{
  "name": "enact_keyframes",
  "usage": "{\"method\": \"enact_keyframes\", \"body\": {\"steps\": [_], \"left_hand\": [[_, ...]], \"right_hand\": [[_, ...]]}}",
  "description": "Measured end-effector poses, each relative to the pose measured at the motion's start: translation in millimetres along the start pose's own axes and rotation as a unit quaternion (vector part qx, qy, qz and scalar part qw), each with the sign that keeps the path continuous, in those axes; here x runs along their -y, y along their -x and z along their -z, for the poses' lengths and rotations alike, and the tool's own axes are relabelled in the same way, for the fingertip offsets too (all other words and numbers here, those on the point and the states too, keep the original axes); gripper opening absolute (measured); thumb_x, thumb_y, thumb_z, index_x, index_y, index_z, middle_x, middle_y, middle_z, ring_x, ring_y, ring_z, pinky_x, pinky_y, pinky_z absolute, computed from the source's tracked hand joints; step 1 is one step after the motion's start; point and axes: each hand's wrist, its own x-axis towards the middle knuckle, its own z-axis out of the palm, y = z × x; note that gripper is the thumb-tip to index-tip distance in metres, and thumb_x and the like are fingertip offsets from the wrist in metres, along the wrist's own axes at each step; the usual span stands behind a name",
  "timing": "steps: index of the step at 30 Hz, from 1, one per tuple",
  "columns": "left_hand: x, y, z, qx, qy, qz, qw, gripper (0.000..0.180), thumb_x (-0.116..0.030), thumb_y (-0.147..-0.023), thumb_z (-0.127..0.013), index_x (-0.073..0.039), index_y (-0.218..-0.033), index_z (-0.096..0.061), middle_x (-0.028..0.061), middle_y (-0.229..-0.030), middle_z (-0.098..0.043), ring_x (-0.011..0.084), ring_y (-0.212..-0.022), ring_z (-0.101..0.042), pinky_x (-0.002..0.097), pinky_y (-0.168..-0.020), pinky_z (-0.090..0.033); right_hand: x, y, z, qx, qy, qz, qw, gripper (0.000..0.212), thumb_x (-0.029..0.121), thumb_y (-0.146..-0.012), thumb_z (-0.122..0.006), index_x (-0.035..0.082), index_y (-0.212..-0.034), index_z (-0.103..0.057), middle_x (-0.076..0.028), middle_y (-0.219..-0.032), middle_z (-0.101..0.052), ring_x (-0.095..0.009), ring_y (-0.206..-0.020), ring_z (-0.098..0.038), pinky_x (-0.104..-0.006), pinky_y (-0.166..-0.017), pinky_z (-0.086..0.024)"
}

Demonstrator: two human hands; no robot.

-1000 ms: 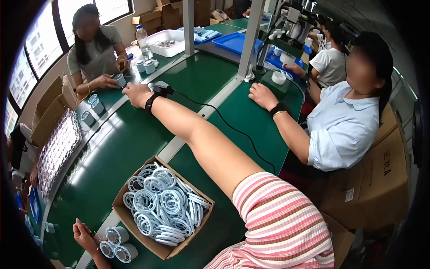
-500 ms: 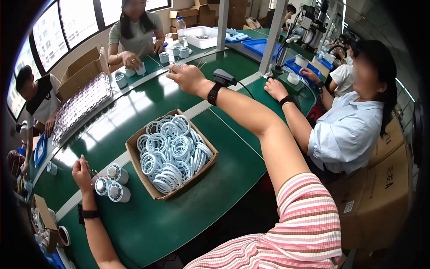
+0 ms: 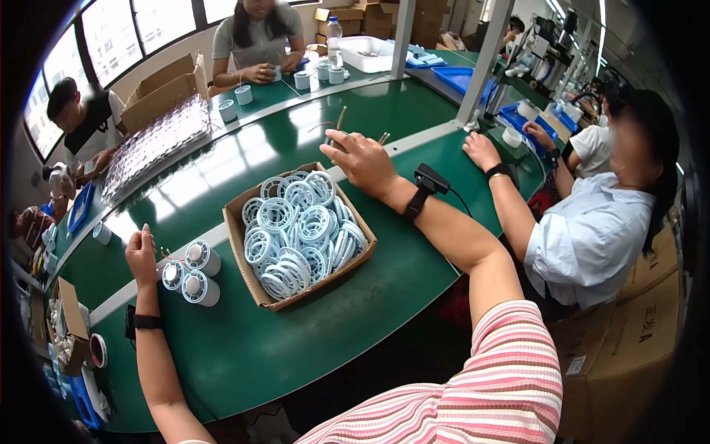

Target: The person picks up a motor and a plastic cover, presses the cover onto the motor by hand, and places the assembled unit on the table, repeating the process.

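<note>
Step in hand, as judged: the right hand (image 3: 360, 164) carries a wired part (image 3: 341, 118) above the table (image 3: 296, 348), beyond the box (image 3: 237, 240) of rings (image 3: 296, 233); its fingers curl round the part, mostly hiding it. Left hand (image 3: 140, 255), beside three cups (image 3: 195, 286): fingers bent, contents cannot be told. Next move calls for keeping wires clear of the box. Versus the earlier frame, the right hand is nearer the box, farther from the worker (image 3: 259, 58) opposite
</note>
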Motion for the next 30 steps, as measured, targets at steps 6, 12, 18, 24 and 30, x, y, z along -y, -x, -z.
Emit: {"method": "enact_keyframes", "body": {"steps": [6,12,18,24,30], "left_hand": [[1,6,-15,0.009,0.03,0.015,0.999,0.035,-0.026,-0.102,-0.064,-0.006,-0.073,-0.061,-0.0036,-0.063,-0.053,0.0038,-0.053,-0.046,0.0212,-0.049,-0.035],[-8,9,-7,0.014,0.047,0.026,0.998,0.034,-0.024,-0.101,-0.066,-0.005,-0.073,-0.062,-0.0035,-0.064,-0.055,0.0042,-0.053,-0.047,0.0214,-0.049,-0.037],[-28,21,-23,0.024,0.014,0.013,1.0,0.031,-0.022,-0.101,-0.065,-0.002,-0.077,-0.064,-0.0031,-0.065,-0.058,0.0038,-0.056,-0.05,0.0216,-0.051,-0.039],[-41,32,-20,0.164,0.171,0.016,0.971,0.029,-0.026,-0.104,-0.058,-0.001,-0.098,-0.072,0.0052,-0.089,-0.07,0.0088,-0.08,-0.062,0.0242,-0.074,-0.05],[-64,29,-21,0.282,0.346,0.199,0.872,0.054,-0.041,-0.108,-0.036,0.002,-0.124,-0.065,0.0191,-0.123,-0.069,0.0259,-0.107,-0.069,0.0336,-0.094,-0.052]], "right_hand": [[-4,-4,-5,0.001,-0.063,-0.038,0.997,0.038,0.016,-0.086,-0.071,0.018,-0.123,-0.067,-0.004,-0.134,-0.058,-0.025,-0.101,-0.065,-0.0391,-0.082,-0.056],[-2,-10,-4,0.032,-0.089,-0.055,0.994,0.038,0.014,-0.086,-0.072,0.017,-0.124,-0.067,-0.005,-0.133,-0.06,-0.028,-0.104,-0.066,-0.0401,-0.085,-0.056],[-15,-38,33,0.021,-0.234,-0.192,0.953,0.039,0.007,-0.089,-0.069,0.011,-0.128,-0.067,-0.011,-0.134,-0.061,-0.03,-0.122,-0.06,-0.0356,-0.102,-0.049],[46,-136,83,0.039,-0.382,-0.065,0.921,0.041,0.004,-0.093,-0.067,0.009,-0.133,-0.063,-0.01,-0.134,-0.061,-0.025,-0.123,-0.059,-0.0364,-0.106,-0.045],[131,-209,14,0.085,-0.351,0.127,0.924,0.047,0.008,-0.094,-0.067,0.009,-0.14,-0.057,-0.009,-0.136,-0.06,-0.028,-0.121,-0.061,-0.035,-0.102,-0.048]]}}
